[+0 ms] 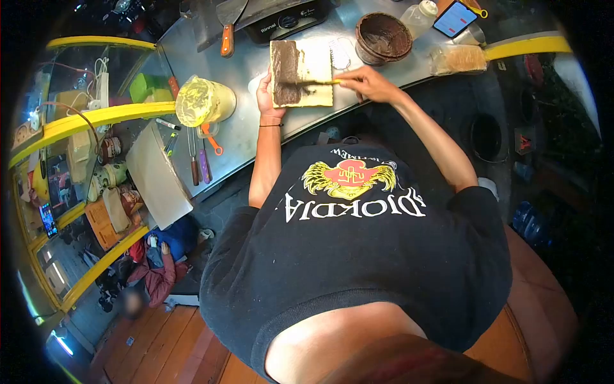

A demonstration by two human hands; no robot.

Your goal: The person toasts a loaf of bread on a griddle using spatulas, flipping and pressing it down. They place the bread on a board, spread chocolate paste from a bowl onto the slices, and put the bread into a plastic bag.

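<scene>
My left hand (268, 105) grips the left edge of a flat rectangular slab of bread (320, 59), held over the metal counter; some of its fingers are hidden beneath. Dark brown chocolate spread (285, 57) covers the slab's left part, while the right part is pale. Closed around the yellow handle of a spreading knife (313, 82), my right hand (368, 84) is just right of the bread. The blade lies across the slab with its far end in the brown spread. Close to the right hand stands a brown-smeared tub (384, 40) with dark spread inside.
A Rinnai stove (281, 24) and an orange-handled scraper (227, 40) are at the back. Left stands a tub of yellow spread (206, 102), near purple- and brown-handled tools (203, 168). Wrapped bread (457, 59) and a phone (455, 19) lie right. Another person (160, 275) is lower left.
</scene>
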